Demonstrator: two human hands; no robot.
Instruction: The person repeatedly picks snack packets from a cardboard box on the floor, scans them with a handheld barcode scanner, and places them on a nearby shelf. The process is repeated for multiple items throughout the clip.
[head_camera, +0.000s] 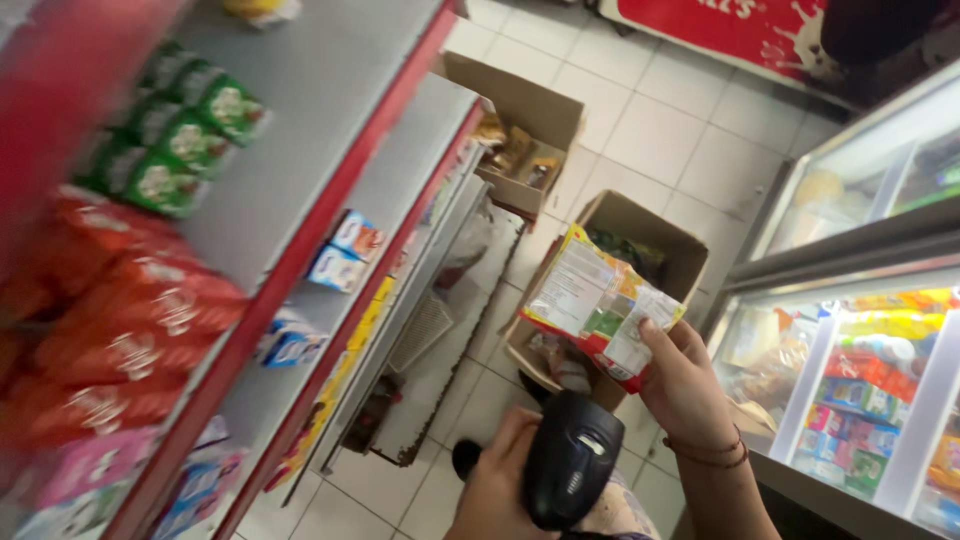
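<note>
While the right hand (685, 385) pinches the lower corner of a flat yellow-and-red plastic snack packet (597, 303), thumb on its white label, the packet stands tilted above the open brown cardboard box (665, 240) on the tiled floor. Nearer than that box, the left hand (500, 490) is wrapped around a black handheld barcode scanner (572, 458), just below the packet.

A: Light, overall?
B: Bright, even daylight tone; soft shadows under the shelves (300, 230), left of centre.
A: Sharpness?
B: Heavy motion blur at left edge; red packets (120, 320) smeared. Scanner (570, 460), lower centre, slightly soft.
A: Glare?
B: Pale reflections on freezer (850, 170) glass, upper right.
</note>
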